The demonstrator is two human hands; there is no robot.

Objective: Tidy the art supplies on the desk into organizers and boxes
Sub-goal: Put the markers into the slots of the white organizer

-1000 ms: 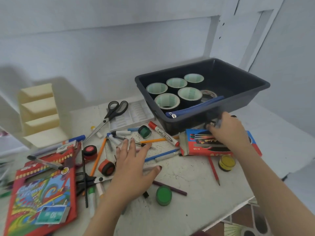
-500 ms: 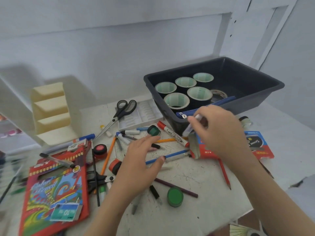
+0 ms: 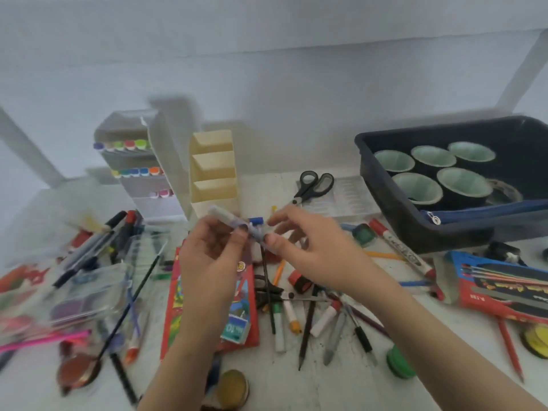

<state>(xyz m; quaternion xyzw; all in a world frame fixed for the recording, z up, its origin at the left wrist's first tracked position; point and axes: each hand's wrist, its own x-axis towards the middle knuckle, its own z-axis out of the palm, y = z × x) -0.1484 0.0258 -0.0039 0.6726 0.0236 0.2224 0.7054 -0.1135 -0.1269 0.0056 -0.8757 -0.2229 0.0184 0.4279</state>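
A whitish marker with a blue end is held above the desk's middle, blurred by motion. My left hand grips its left part with curled fingers. My right hand pinches its right end between the thumb and the fingers. Just behind stands a cream tiered organizer, and to its left a white rack with rows of coloured markers. The dark bin at the right holds several tape rolls and a blue zip pouch. Loose pens and pencils lie scattered below my hands.
Black-handled scissors lie on a clear palette behind my right hand. A red crayon box lies under my left wrist and a red brush box at the right. Paint jars, a clear case and brushes crowd the left.
My right hand carried the marker from beside the bin leftward to the middle, and my left hand rose from the desk and took hold of it. The view swung left.
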